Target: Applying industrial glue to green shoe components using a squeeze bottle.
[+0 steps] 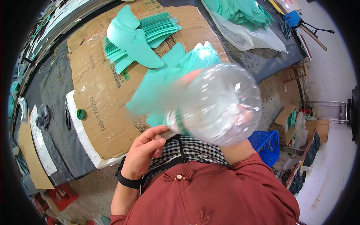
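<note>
A large clear plastic bottle [228, 103], blurred by motion, is tilted in front of me with its round base toward the view. My right hand [189, 77] grips it from behind; its fingers show as a blur at the far side. The bottle's narrow end, with a green band, points down toward my left hand [144, 148]. Thumb and fingers of that hand pinch a small pale piece [167, 135], its kind unclear. Beyond the bottle, teal sheet pieces [161, 80] lie overlapping on brown cardboard [97, 123], partly hidden by the bottle.
A fanned stack of teal cut pieces [157, 28] sits farther back. More teal pieces [240, 11] lie on a clear bag [247, 39] at far right. A green cap [80, 114] rests at the cardboard's left. A blue basket [266, 144] stands at lower right.
</note>
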Action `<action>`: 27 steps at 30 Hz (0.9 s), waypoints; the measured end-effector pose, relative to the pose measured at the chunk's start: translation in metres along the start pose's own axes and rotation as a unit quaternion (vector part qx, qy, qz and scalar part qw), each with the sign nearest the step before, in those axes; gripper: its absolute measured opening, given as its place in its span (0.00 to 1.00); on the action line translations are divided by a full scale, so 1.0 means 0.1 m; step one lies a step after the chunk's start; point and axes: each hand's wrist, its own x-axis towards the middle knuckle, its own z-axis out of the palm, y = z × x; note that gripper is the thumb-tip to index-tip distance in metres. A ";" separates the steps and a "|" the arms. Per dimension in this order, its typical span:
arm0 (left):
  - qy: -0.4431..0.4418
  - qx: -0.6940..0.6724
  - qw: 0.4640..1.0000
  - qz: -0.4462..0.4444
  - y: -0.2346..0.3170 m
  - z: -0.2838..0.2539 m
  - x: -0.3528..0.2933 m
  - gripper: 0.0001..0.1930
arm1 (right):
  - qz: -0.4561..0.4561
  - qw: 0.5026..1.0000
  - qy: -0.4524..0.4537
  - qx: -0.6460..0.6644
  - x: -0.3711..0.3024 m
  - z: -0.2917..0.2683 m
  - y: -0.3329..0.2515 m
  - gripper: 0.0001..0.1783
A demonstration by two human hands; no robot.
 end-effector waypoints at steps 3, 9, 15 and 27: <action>-0.019 0.002 1.000 -0.001 0.01 0.00 0.00 0.20 | -0.049 0.995 0.037 -0.076 0.18 -0.12 -0.31 0.45; 0.003 -0.002 1.000 0.009 0.04 0.02 -0.02 0.19 | 0.010 0.992 -0.040 -0.117 0.01 0.19 -0.46 0.41; -0.001 0.034 0.999 -0.014 0.04 -0.02 0.03 0.19 | -0.089 0.996 0.016 0.005 0.29 0.04 -0.63 0.53; 0.057 0.262 0.944 0.194 0.05 -0.01 -0.06 0.17 | -0.205 0.918 -0.233 -0.245 0.39 0.13 0.20 0.56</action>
